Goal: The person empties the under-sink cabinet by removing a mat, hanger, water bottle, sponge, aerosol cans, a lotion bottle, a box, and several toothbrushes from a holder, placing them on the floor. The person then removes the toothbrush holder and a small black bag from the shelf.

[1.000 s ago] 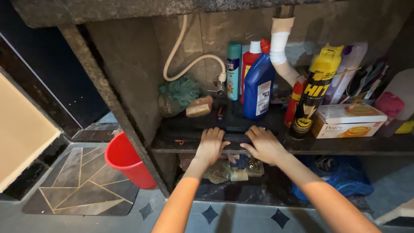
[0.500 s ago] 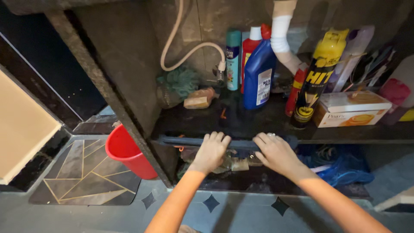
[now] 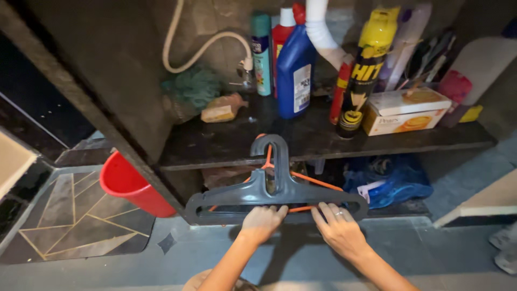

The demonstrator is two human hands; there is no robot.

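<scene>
Gripping grey hanger (image 3: 274, 196) with both hands, orange hanger (image 3: 315, 182) behind it

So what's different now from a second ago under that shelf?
Both hands, left hand and right hand, have pulled the grey hanger off the shelf edge and toward the person; it now shows whole, hook up, with an orange hanger behind it. The grip on its bottom bar is unchanged. The bottles, blue bottle included, the soap box and the red bucket stayed put.
</scene>
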